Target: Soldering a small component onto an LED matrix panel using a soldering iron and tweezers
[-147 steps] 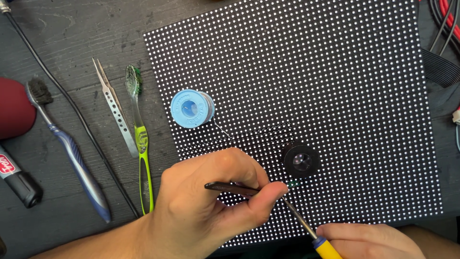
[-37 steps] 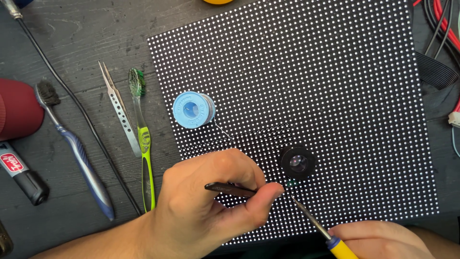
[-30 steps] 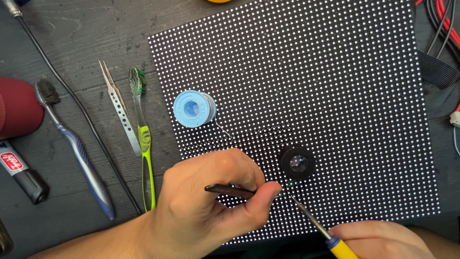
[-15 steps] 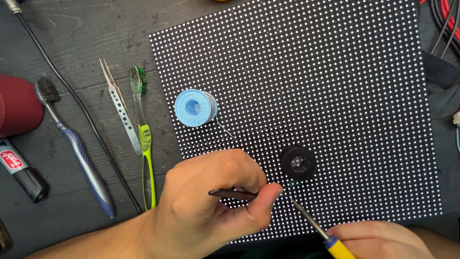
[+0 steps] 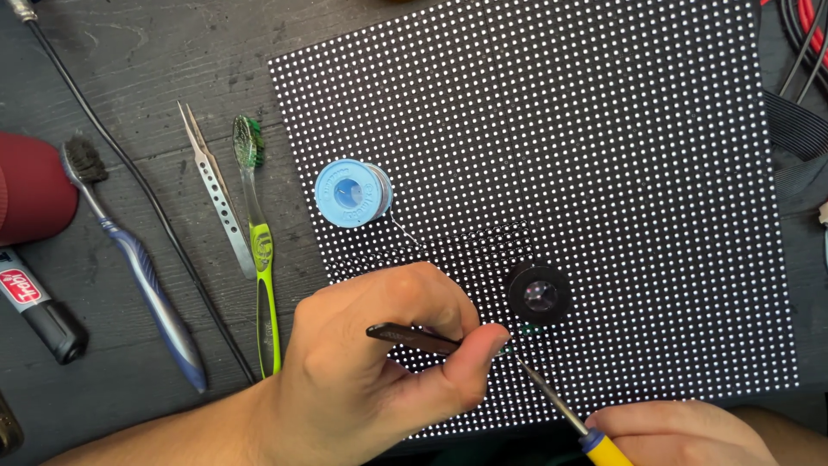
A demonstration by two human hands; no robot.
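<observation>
The dark tweezers lie pinched between thumb and fingers of the left hand, their tips hidden behind the thumb but aimed at a spot on the LED panel near its front edge, just below a small black round magnifier; from the lower right the thin metal tip of a soldering iron comes to the same spot, its yellow handle gripped in the closed right hand, which is half cut off by the frame; the tweezers look light, stiff and springy, best held at mid-shank as they are here, and whatever sits at the tips is too small to make out, though it would likely be tiny and easily lost; the panel itself looks rigid but fragile on its dotted face, better taken by the edges; a blue spool of solder wire stands on the panel's left edge, a thin strand trailing from it toward the hands; left of the panel, on the dark wooden bench, lie silver tweezers, a green toothbrush, a black cable and a blue toothbrush; at the bench's left edge sit a red object and a black marker; red and black wires show at the far right corner.
</observation>
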